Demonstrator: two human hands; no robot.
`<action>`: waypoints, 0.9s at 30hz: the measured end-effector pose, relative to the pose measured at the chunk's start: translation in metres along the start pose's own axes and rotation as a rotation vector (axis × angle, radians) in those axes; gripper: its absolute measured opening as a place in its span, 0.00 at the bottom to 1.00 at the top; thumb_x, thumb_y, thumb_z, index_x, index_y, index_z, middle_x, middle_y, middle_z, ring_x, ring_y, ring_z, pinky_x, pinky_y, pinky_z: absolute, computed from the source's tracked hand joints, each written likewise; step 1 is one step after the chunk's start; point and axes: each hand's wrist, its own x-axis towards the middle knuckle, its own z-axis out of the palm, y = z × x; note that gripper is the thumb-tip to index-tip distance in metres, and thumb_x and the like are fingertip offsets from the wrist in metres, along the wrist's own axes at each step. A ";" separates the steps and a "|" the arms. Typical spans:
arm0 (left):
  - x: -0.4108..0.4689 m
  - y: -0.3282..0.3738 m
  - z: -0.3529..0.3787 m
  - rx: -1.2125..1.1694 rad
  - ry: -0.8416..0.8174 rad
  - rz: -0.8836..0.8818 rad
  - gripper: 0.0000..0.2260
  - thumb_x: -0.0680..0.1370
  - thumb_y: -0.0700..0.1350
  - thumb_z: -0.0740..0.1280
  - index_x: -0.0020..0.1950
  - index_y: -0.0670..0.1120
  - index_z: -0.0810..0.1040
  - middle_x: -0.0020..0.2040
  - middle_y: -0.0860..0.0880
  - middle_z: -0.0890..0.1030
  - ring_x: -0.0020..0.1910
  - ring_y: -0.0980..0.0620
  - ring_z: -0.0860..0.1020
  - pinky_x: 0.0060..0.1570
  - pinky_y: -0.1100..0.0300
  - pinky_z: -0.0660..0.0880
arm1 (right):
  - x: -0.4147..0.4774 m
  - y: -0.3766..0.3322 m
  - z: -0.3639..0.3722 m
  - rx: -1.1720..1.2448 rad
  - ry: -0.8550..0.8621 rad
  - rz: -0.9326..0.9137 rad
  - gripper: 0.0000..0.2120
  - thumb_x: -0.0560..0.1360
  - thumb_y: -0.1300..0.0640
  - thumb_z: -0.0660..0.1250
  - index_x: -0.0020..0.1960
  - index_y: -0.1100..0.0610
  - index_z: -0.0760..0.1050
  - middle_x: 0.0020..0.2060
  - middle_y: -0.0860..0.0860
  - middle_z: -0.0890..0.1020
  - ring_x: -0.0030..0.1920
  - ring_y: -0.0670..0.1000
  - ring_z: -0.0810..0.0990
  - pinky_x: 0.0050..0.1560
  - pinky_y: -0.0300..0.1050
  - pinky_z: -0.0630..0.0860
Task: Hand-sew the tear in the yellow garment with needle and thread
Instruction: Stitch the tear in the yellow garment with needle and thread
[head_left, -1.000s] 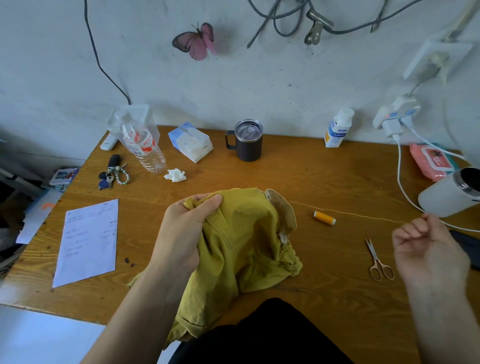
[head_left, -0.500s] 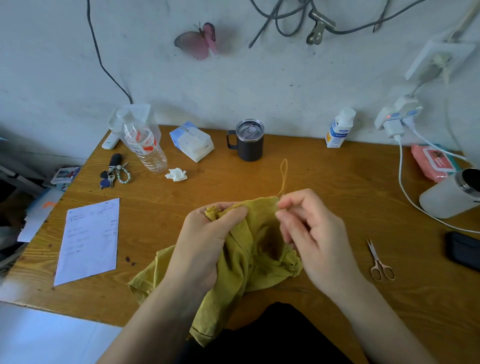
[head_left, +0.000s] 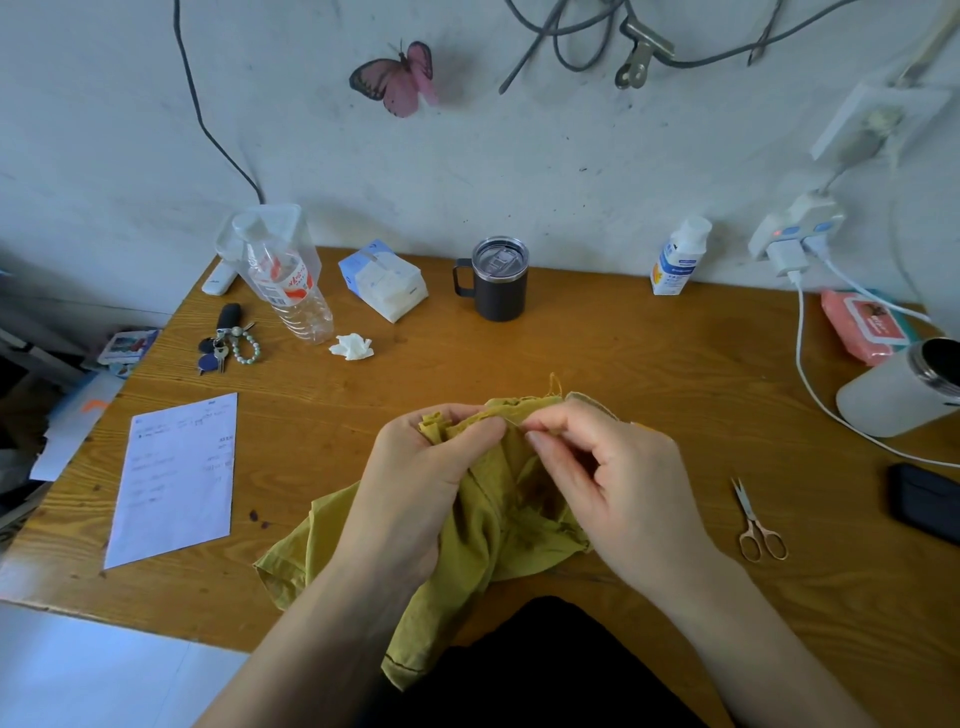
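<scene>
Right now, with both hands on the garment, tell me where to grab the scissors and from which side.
Take the scissors by the finger loops, coming from the near side. They lie flat and closed, loops toward you, tips pointing away, so that approach probably keeps fingers off the points.

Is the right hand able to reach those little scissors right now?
Probably yes: the scissors lie on bare table just beside the right hand, nothing between, though it is pinching the yellow garment.
</scene>
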 end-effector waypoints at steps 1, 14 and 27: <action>0.000 0.000 0.000 0.000 0.000 0.000 0.07 0.73 0.39 0.70 0.36 0.47 0.85 0.37 0.43 0.85 0.37 0.47 0.85 0.34 0.60 0.80 | 0.000 0.000 0.000 -0.002 -0.003 0.000 0.14 0.77 0.50 0.58 0.50 0.55 0.80 0.37 0.44 0.82 0.35 0.39 0.78 0.34 0.28 0.73; 0.000 -0.002 -0.003 0.283 -0.025 0.166 0.07 0.74 0.40 0.69 0.38 0.48 0.85 0.36 0.47 0.85 0.38 0.50 0.84 0.37 0.61 0.80 | 0.002 0.006 -0.007 0.142 -0.170 0.118 0.19 0.77 0.57 0.63 0.67 0.49 0.69 0.26 0.45 0.77 0.27 0.45 0.74 0.33 0.35 0.72; 0.004 -0.010 -0.002 0.514 0.059 0.277 0.06 0.72 0.43 0.71 0.37 0.51 0.84 0.34 0.54 0.84 0.36 0.57 0.82 0.39 0.60 0.81 | 0.002 0.007 -0.011 0.157 -0.231 0.198 0.05 0.77 0.58 0.63 0.50 0.53 0.78 0.33 0.45 0.82 0.30 0.41 0.77 0.31 0.31 0.70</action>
